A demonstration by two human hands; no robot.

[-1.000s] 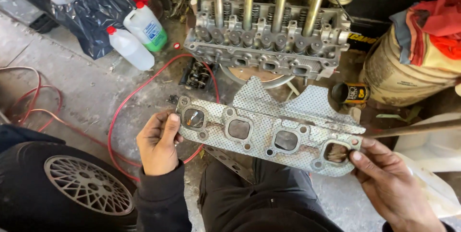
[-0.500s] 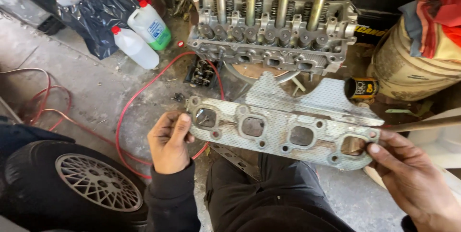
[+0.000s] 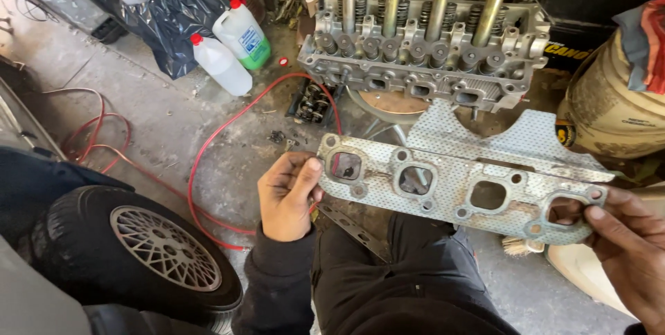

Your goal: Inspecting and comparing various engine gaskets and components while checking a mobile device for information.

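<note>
I hold a long perforated metal manifold gasket (image 3: 454, 179) with four ports level in front of me, above my lap. My left hand (image 3: 287, 193) pinches its left end, thumb on top by the first port. My right hand (image 3: 627, 245) grips its right end at the last port. Behind it, on a stand, sits an aluminium cylinder head (image 3: 422, 47) with four upright tubes and valve springs. The gasket's ports face me and its far edge carries a raised shield flap.
A wheel with an alloy rim (image 3: 149, 245) lies at my lower left. A red hose (image 3: 208, 148) loops over the concrete floor. Two white plastic jugs (image 3: 228, 51) and a black bag stand at back left, a tan drum (image 3: 613, 96) with rags at right.
The view has shifted so gasket and head appear slightly right and lower. Both hands keep their grip on the gasket ends; it is held a little flatter.
</note>
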